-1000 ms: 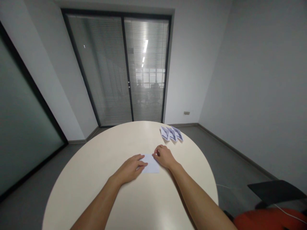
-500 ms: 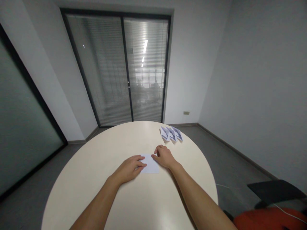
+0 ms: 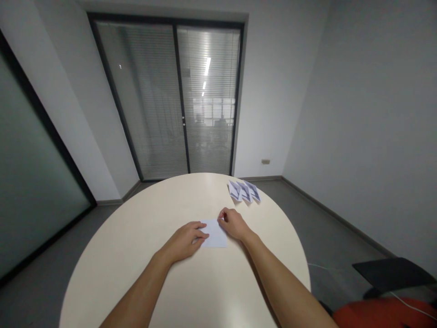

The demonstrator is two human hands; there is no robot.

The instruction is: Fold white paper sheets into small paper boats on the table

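A small white sheet of paper (image 3: 215, 236) lies flat on the round table in front of me. My left hand (image 3: 187, 239) rests over its left edge, fingers stretched out and apart, pressing on the paper. At the far right corner, my right hand (image 3: 232, 223) has thumb and forefinger pinched together on the sheet's edge. The corner itself is hidden behind those fingertips.
Several folded paper pieces (image 3: 244, 192) overlap in a row near the far right edge of the cream table (image 3: 136, 237). A red chair seat (image 3: 382, 313) and a black chair part (image 3: 392, 269) stand at the lower right.
The right thumb has drawn in against the forefinger at the paper's far right corner, closing the gap between them. My left hand has stayed in place on the sheet.
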